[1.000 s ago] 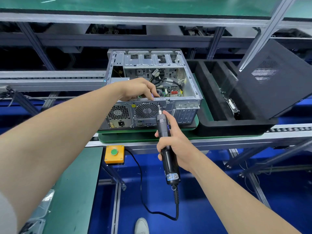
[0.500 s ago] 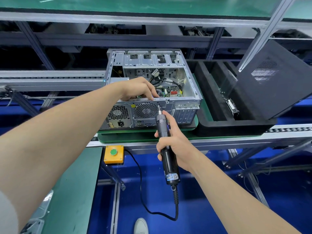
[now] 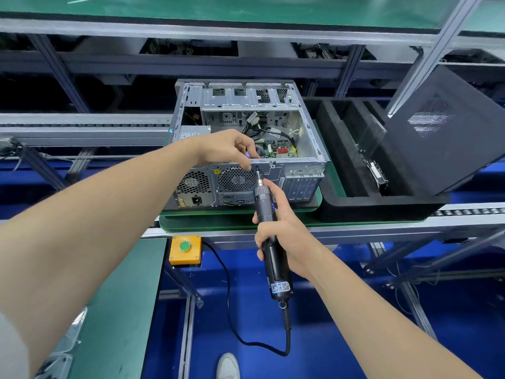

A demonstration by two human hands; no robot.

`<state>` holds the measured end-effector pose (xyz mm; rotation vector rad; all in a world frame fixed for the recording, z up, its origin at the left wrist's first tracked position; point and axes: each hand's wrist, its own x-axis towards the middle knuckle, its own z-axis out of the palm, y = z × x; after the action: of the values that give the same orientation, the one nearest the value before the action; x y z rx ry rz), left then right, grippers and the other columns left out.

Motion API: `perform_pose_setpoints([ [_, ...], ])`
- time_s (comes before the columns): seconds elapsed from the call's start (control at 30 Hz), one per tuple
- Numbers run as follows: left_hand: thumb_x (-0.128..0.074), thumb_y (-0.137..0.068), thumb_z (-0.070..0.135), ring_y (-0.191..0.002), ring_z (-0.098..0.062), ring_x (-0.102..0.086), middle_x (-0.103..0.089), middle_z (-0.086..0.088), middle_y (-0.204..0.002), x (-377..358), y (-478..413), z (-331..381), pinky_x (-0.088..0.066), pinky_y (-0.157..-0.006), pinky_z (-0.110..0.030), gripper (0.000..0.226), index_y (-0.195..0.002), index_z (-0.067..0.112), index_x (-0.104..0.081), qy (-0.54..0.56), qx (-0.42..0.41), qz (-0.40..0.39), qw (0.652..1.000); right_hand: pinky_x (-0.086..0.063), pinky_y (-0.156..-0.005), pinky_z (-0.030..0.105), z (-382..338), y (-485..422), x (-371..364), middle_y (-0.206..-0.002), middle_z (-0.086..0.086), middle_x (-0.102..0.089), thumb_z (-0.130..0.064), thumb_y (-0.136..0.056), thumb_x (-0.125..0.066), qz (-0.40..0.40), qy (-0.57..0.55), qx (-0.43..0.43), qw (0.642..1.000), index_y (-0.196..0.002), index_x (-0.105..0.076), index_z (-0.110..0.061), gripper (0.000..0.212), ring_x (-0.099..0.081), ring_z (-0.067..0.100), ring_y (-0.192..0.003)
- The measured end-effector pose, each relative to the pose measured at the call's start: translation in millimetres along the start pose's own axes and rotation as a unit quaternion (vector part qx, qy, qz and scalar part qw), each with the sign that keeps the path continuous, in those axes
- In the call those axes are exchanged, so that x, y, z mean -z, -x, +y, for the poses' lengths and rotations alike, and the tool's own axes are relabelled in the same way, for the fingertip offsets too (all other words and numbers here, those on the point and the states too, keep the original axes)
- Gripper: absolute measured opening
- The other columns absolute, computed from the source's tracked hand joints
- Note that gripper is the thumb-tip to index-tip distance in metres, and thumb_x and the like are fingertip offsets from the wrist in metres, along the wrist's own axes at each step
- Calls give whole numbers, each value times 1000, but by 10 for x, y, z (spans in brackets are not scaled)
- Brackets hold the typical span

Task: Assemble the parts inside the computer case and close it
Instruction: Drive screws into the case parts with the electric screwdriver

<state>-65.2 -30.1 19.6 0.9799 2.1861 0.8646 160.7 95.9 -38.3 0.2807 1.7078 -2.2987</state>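
Your right hand (image 3: 289,236) grips the black electric screwdriver (image 3: 277,272), its tip on the back rim of the open silver metal computer case (image 3: 246,102) on the green tray (image 3: 240,224). Your left hand (image 3: 224,149) curls beside the tip; I cannot tell if it holds anything.

Silver metal computer case (image 3: 246,97), side open: one. Round fan grilles on its rear face: two, the larger grille (image 3: 237,178) and the smaller grille (image 3: 192,183). Black electric screwdriver (image 3: 264,205) with cord: one. Black foam tray (image 3: 382,206): one. Dark grey perforated side panel (image 3: 448,138): one. Yellow box with green push button (image 3: 185,250): one. Green pallet (image 3: 207,225) under the case: one. Hands: two, left hand (image 3: 226,149) and right hand (image 3: 287,236). White shoe (image 3: 228,366): one.
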Motion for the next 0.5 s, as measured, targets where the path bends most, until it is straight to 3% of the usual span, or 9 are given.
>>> perform_pose_setpoints([
  [0.13, -81, -81, 15, -71, -20, -49, -59, -7, -79, -55, 21, -10, -41, -70, -37, 18, -94, 14, -68, -29, -27, 12, 999, -53, -61, 43, 8, -10, 0, -103, 15, -52, 10, -65, -59, 2, -2, -1, 1000, -138, -43, -68, 109, -52, 25, -60],
  [0.5, -81, -81, 47, -61, -13, -41, -50, 5, -68, -126, 23, -99, -37, -62, -31, 28, -87, 26, -62, -133, -76, 82, 985, -53, -61, 43, -2, -5, -8, -105, 15, -51, 10, -65, -59, -4, -15, -2, 1000, -137, -44, -68, 108, -52, 25, -61],
])
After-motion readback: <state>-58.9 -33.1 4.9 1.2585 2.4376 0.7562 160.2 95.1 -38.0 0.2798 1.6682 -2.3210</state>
